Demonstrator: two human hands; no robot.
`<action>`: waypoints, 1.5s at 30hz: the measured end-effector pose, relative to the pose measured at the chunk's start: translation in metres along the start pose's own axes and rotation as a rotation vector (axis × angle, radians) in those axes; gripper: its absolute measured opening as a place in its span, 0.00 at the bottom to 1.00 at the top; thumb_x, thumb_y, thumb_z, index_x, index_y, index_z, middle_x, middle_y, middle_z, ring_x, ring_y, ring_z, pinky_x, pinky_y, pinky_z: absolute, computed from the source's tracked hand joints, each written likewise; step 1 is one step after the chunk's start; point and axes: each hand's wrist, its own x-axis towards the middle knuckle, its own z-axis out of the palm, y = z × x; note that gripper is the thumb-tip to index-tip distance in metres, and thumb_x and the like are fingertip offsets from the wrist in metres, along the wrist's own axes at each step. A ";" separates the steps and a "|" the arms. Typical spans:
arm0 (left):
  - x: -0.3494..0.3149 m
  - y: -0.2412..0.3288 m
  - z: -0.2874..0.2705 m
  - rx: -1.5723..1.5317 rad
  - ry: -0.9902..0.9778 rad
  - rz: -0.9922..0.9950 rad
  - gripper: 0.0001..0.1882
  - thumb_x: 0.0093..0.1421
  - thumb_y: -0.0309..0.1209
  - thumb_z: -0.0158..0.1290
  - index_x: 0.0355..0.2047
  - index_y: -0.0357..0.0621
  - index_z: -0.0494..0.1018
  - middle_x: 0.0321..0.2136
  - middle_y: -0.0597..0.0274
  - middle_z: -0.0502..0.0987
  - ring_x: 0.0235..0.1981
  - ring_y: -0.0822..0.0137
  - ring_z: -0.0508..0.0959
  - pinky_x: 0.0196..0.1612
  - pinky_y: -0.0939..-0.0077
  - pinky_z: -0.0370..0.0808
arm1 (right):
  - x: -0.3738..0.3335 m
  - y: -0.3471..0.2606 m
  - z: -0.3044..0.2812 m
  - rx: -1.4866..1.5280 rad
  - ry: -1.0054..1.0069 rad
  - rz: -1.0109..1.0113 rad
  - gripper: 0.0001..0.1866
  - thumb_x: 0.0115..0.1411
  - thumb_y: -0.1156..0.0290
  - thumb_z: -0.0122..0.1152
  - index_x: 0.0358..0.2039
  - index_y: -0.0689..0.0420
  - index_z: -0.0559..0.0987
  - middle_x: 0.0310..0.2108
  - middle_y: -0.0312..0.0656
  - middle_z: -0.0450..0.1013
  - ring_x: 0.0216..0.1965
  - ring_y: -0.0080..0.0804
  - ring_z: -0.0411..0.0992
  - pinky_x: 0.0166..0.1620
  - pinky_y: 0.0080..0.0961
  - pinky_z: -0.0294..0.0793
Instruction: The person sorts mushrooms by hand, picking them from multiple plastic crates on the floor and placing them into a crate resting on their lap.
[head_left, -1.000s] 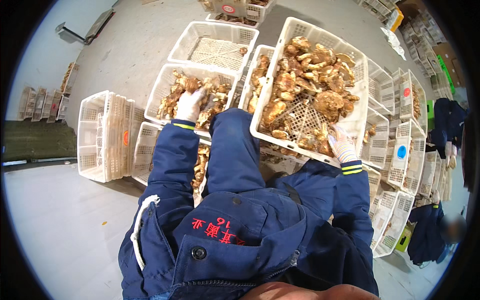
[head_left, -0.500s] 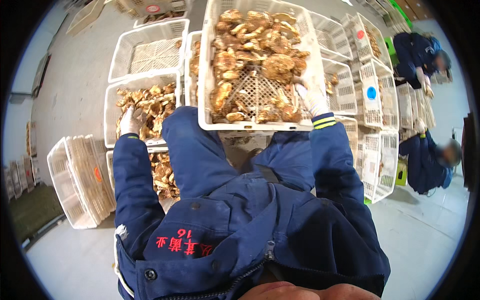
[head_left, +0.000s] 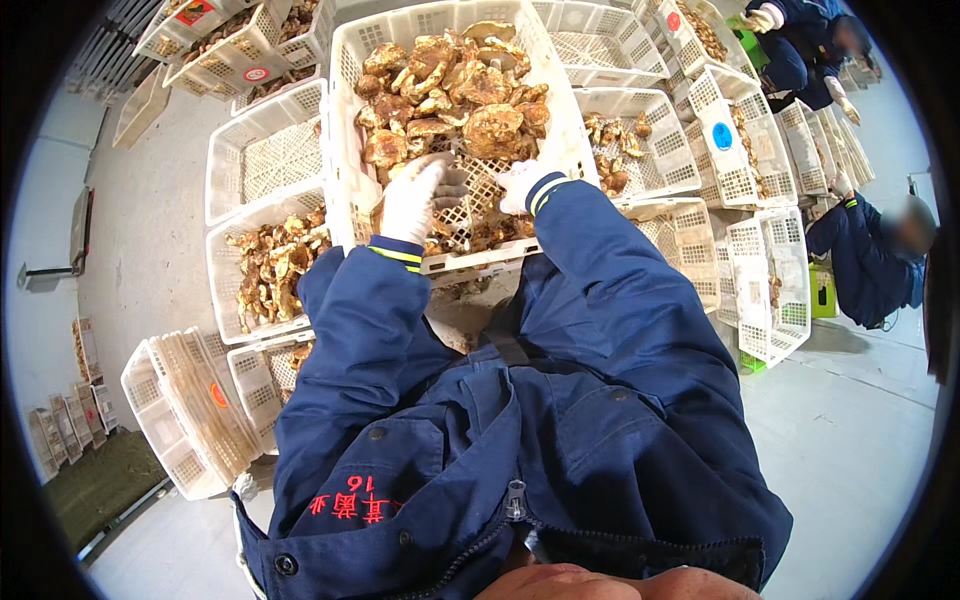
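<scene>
A white plastic crate (head_left: pixel 345 60) stands right in front of me with brown-and-cream mushrooms (head_left: pixel 455 90) heaped in its far part. Part of its lattice floor shows near the middle, and more mushrooms lie along the near wall. My left hand (head_left: pixel 415 200), in a pale glove, reaches over the crate's near left part, fingers stretched toward the right and apart. Opposite it, my gloved right hand (head_left: pixel 522 186) is over the near right part, its fingers pointing inward and slightly spread. I make out nothing held in either hand.
To the left stand a crate of mushrooms (head_left: pixel 280 265), a crate showing its bare floor (head_left: pixel 265 150) and a stack of nested crates (head_left: pixel 190 410). On the right, a crate (head_left: pixel 660 150) holds some mushrooms. Two people in dark blue (head_left: pixel 870 255) work at the far right.
My left hand has come from the mushroom crate at left to the central crate. My right hand has moved inward from that crate's right side. The whole view has shifted somewhat.
</scene>
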 end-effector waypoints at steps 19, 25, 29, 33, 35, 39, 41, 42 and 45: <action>0.012 -0.021 -0.001 0.028 0.151 0.004 0.17 0.59 0.32 0.49 0.46 0.35 0.70 0.38 0.62 0.74 0.38 0.73 0.71 0.43 0.81 0.68 | -0.022 0.023 -0.050 0.790 0.128 -0.166 0.30 0.53 0.55 0.53 0.53 0.59 0.66 0.48 0.50 0.69 0.49 0.38 0.68 0.50 0.30 0.68; 0.018 -0.028 -0.021 -0.036 0.282 0.078 0.19 0.60 0.33 0.48 0.50 0.40 0.66 0.45 0.55 0.71 0.46 0.63 0.71 0.50 0.69 0.68 | 0.002 -0.038 -0.033 0.143 -0.010 -0.085 0.33 0.52 0.52 0.50 0.55 0.59 0.65 0.52 0.54 0.65 0.53 0.47 0.65 0.54 0.35 0.64; 0.020 -0.032 -0.014 -0.156 0.355 0.141 0.16 0.57 0.31 0.50 0.45 0.36 0.71 0.35 0.61 0.75 0.33 0.73 0.72 0.37 0.81 0.70 | 0.015 -0.029 -0.030 0.138 -0.084 -0.088 0.29 0.51 0.52 0.53 0.49 0.59 0.71 0.46 0.52 0.70 0.49 0.45 0.68 0.52 0.33 0.66; 0.019 -0.040 -0.024 -0.005 0.311 0.181 0.17 0.58 0.30 0.48 0.46 0.34 0.70 0.40 0.56 0.75 0.40 0.68 0.73 0.45 0.77 0.68 | 0.007 -0.018 -0.034 0.336 -0.081 -0.144 0.27 0.50 0.49 0.56 0.44 0.56 0.76 0.43 0.50 0.73 0.45 0.45 0.70 0.48 0.33 0.68; 0.016 -0.030 -0.011 0.133 0.288 0.178 0.19 0.58 0.30 0.48 0.48 0.33 0.68 0.44 0.53 0.73 0.46 0.65 0.72 0.50 0.75 0.66 | -0.003 0.007 -0.037 0.515 -0.018 -0.194 0.28 0.49 0.48 0.56 0.44 0.56 0.76 0.40 0.49 0.74 0.42 0.42 0.72 0.47 0.32 0.68; 0.000 -0.005 0.006 0.223 -0.090 0.132 0.25 0.57 0.33 0.52 0.52 0.32 0.65 0.48 0.54 0.71 0.51 0.66 0.68 0.54 0.76 0.62 | -0.041 0.021 -0.081 0.692 -0.019 -0.267 0.26 0.51 0.48 0.57 0.40 0.57 0.77 0.35 0.46 0.75 0.39 0.35 0.71 0.45 0.29 0.68; -0.001 -0.008 0.003 0.014 -0.214 0.047 0.25 0.57 0.34 0.53 0.52 0.33 0.64 0.45 0.56 0.73 0.45 0.69 0.72 0.49 0.76 0.67 | -0.047 0.022 -0.101 0.564 0.093 -0.349 0.24 0.54 0.49 0.55 0.39 0.58 0.78 0.36 0.45 0.75 0.41 0.34 0.71 0.47 0.27 0.67; -0.003 -0.009 0.000 -0.097 -0.257 -0.013 0.25 0.57 0.34 0.53 0.52 0.33 0.64 0.43 0.58 0.74 0.43 0.69 0.73 0.45 0.75 0.70 | -0.047 0.023 -0.096 0.603 0.301 -0.377 0.22 0.56 0.52 0.54 0.38 0.60 0.78 0.37 0.44 0.75 0.41 0.33 0.72 0.47 0.28 0.68; -0.006 0.000 0.004 -0.339 -0.150 -0.113 0.19 0.57 0.34 0.52 0.47 0.37 0.69 0.40 0.58 0.75 0.37 0.65 0.77 0.31 0.69 0.77 | -0.041 0.025 -0.086 1.343 0.455 -0.383 0.21 0.57 0.59 0.53 0.45 0.62 0.72 0.39 0.44 0.75 0.40 0.29 0.73 0.41 0.27 0.73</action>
